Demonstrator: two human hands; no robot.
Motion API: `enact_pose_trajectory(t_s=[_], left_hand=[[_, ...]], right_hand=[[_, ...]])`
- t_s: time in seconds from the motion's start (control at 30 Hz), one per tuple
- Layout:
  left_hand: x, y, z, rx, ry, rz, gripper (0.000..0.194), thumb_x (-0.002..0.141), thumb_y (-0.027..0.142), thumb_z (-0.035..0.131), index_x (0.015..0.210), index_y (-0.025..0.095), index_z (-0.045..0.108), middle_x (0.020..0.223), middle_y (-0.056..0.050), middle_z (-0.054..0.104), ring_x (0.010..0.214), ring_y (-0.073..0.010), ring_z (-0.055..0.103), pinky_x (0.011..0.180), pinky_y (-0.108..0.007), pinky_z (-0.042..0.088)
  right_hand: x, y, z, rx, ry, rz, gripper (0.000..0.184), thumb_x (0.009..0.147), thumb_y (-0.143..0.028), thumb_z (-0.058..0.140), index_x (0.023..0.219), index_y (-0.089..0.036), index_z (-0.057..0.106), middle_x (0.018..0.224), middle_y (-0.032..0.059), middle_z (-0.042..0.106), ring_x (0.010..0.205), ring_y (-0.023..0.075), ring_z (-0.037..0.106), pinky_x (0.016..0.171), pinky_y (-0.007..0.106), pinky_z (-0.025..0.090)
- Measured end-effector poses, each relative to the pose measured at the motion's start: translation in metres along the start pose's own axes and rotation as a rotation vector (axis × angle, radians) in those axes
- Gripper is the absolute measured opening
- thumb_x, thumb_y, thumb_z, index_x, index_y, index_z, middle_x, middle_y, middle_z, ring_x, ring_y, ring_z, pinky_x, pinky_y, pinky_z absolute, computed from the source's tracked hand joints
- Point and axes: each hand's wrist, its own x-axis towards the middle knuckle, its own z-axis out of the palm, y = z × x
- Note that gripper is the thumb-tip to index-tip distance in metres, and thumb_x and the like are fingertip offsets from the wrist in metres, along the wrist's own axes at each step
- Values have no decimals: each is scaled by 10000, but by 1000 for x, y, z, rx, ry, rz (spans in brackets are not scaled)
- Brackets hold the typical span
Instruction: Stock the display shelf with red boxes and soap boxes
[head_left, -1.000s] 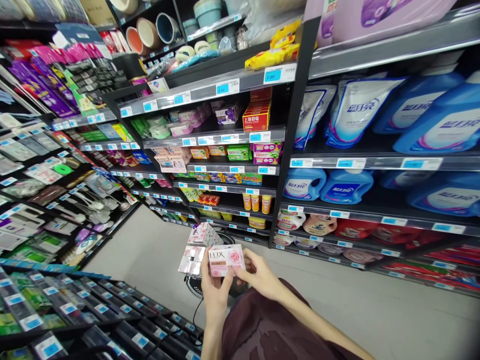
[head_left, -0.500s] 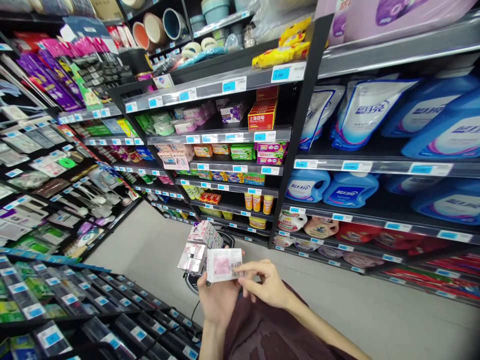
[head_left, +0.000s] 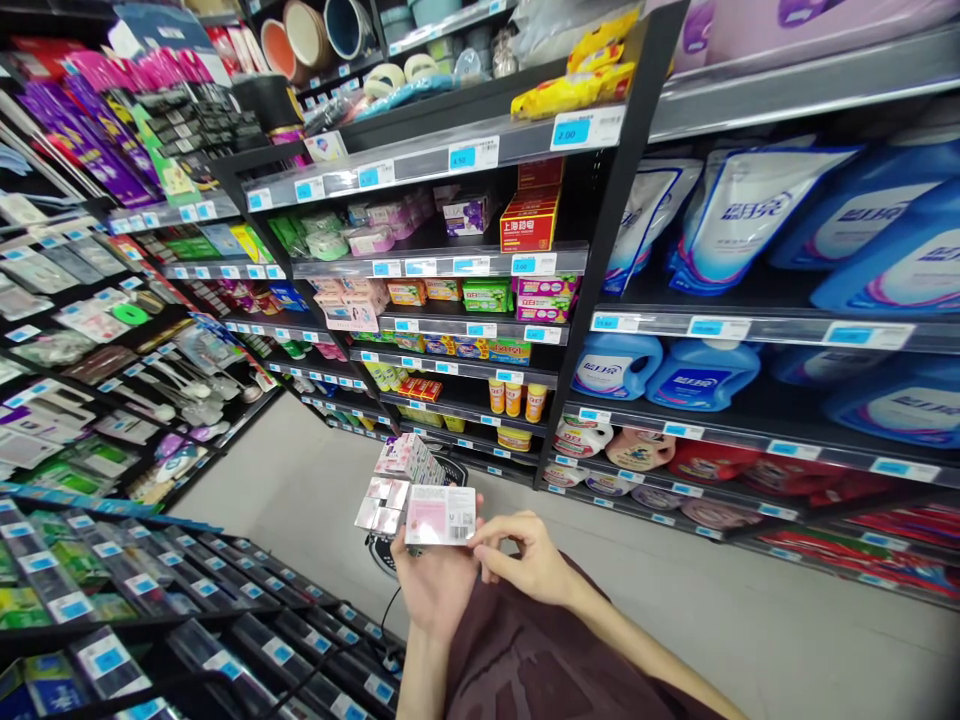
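A small white-and-pink soap box [head_left: 431, 518], with fine print and a barcode on the side facing me, lies across my left hand [head_left: 437, 588]. My left thumb is at its left edge, and fingers show behind its right end. The curled fingers of my right hand [head_left: 525, 560] pinch at the box's lower right corner. Just beyond it, stacked pink-and-white boxes [head_left: 409, 460] and several shiny pale boxes [head_left: 382, 507] rest on a dark basket [head_left: 454, 470], which they mostly hide.
Ahead stands a black shelf [head_left: 442, 265] with boxed soaps and price tags. Blue detergent bottles [head_left: 701, 375] and refill pouches [head_left: 750, 215] fill the right shelves. Another tagged rack [head_left: 202, 590] is close at lower left. Grey floor [head_left: 277, 500] runs between them.
The soap box has turned, so a printed barcode side now faces me instead of the side with a pink panel. My right fingers have shifted from its face to its lower right corner.
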Motion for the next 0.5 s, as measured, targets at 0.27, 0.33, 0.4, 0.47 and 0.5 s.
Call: enact_pose_trajectory(t_s=[0.27, 0.33, 0.4, 0.47, 0.5], left_hand=[[0, -9, 0, 574, 172, 516, 981, 741, 418, 780, 1559, 266, 259, 1475, -154, 471, 1345, -338, 486, 1092, -443, 436], [0, -7, 2, 777, 227, 644, 1075, 714, 299, 824, 1577, 281, 183, 1549, -158, 362, 1423, -330, 395, 1129, -431, 403], [-1, -4, 6, 891, 278, 694, 1092, 709, 259, 828, 1580, 273, 169, 1596, -165, 276, 1482, -331, 294, 1165, -436, 359], [-3, -3, 10, 946, 321, 723, 1082, 698, 246, 833, 1574, 257, 198, 1611, -167, 250, 1501, -332, 249, 1193, -441, 315], [-4, -3, 11, 965, 336, 733, 1077, 692, 243, 836, 1570, 247, 212, 1605, -171, 264, 1498, -336, 256, 1200, -447, 303]], right_hand=[[-1, 16, -4, 244, -66, 188, 375, 985, -502, 543, 1090, -145, 591, 699, 42, 689, 509, 114, 564, 532, 222, 448], [-1, 21, -6, 269, -31, 202, 390, 987, -529, 527, 1093, -154, 545, 683, 28, 670, 498, 106, 533, 516, 212, 420], [-1, 23, -8, 256, -9, 208, 403, 992, -538, 509, 1110, -154, 539, 661, 15, 648, 491, 101, 507, 507, 206, 404], [-1, 24, -9, 237, -4, 224, 416, 990, -545, 509, 1122, -152, 540, 646, 5, 632, 480, 96, 489, 495, 200, 392], [0, 25, -9, 232, -3, 233, 423, 984, -550, 518, 1123, -151, 540, 639, 0, 625, 475, 94, 483, 489, 197, 388]])
